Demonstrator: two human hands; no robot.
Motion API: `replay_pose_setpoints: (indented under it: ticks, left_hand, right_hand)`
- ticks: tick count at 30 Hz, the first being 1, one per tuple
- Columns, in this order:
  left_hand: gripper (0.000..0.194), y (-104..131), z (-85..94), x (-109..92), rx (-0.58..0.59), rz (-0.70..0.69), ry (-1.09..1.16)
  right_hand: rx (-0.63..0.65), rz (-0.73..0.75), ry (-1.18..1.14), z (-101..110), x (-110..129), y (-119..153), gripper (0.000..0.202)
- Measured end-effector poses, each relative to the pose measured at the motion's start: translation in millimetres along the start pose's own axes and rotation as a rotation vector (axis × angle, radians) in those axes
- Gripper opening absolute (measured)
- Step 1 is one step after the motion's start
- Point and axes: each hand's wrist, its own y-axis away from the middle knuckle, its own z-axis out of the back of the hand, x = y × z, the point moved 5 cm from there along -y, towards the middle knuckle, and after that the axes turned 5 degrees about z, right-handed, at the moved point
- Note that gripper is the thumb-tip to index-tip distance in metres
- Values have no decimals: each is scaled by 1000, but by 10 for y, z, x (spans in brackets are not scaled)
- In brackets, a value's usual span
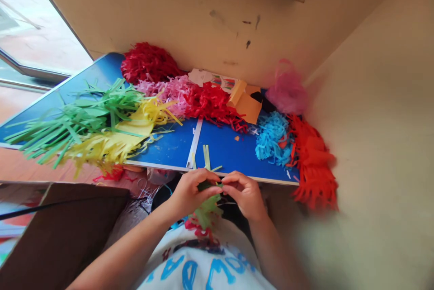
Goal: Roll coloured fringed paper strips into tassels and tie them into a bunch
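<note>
Over the table's front edge, my left hand (191,192) is closed on a strip of light green fringed tissue paper (206,213), which hangs down toward my lap. Beside it, my right hand (247,195) has thumb and fingertips pinched together, meeting the left fingertips at the strip's upper end. Its exact grip there is too small to make out. Pale yellow-green paper ends (206,158) stick up past the left fingers above the table edge. Red paper (200,229) shows below the green, against my shirt.
On the blue table (227,154) lie green paper strips (77,120), yellow fringed paper (122,138), red fringe (212,104), blue fringe (274,138) and an orange envelope (249,102). Orange-red fringe (315,163) overhangs the right end. A cardboard box (81,226) stands lower left.
</note>
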Motion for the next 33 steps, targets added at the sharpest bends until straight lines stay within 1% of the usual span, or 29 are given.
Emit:
replay_pose_setpoints:
  ticks: [3, 5, 6, 10, 13, 18, 20, 23, 25, 26, 27, 28, 30, 31, 32, 33]
  left_hand:
    - [18, -13, 6, -18, 29, -11, -25]
    - [15, -8, 14, -13, 26, -13, -56]
    - [13, 0, 18, -19, 12, -37, -77]
    - [10, 57, 10, -100, -85, -221, -185]
    - [13, 75, -28, -134, -81, -274, -248]
    - [9, 77, -46, -143, -72, -304, -277]
    - [7, 74, -87, -139, -62, -303, -282]
    - [6, 59, -194, -116, -22, -239, -293]
    - [6, 61, -229, -99, 11, -189, -324]
    - [7, 68, -204, -90, 15, -170, -340]
    - [9, 79, -139, -80, 2, -154, -352]
    - [10, 93, -30, -63, -31, -132, -357]
    - [12, 123, 289, -12, -148, -74, -342]
    - [10, 138, 472, 28, -216, -19, -329]
    - [10, 152, 635, 48, -265, -3, -303]
    - [11, 167, 787, 51, -341, 2, -314]
  right_hand:
    - [-65, 20, 66, 30, 28, 43, 8]
    - [-94, 47, 100, 43, 38, 74, 7]
    - [-109, 60, 119, 48, 40, 89, 6]
    - [-157, 130, 211, 50, 69, 139, 4]
    - [-157, 178, 278, 38, 111, 166, 4]
    - [-146, 252, 411, 39, 187, 200, 6]
    - [-139, 296, 459, 13, 231, 205, 8]
    - [-117, 357, 505, -39, 300, 211, 11]
    - [-93, 369, 515, -17, 306, 227, 10]
    - [-83, 353, 511, 33, 278, 243, 9]
    - [-77, 324, 507, 113, 224, 268, 8]
    - [-69, 282, 513, 217, 139, 302, 8]
    - [-36, 166, 586, 461, -122, 399, 9]
    - [6, 92, 665, 573, -291, 460, 8]
    - [58, 9, 754, 672, -474, 527, 8]
    - [101, -73, 826, 756, -652, 595, 7]
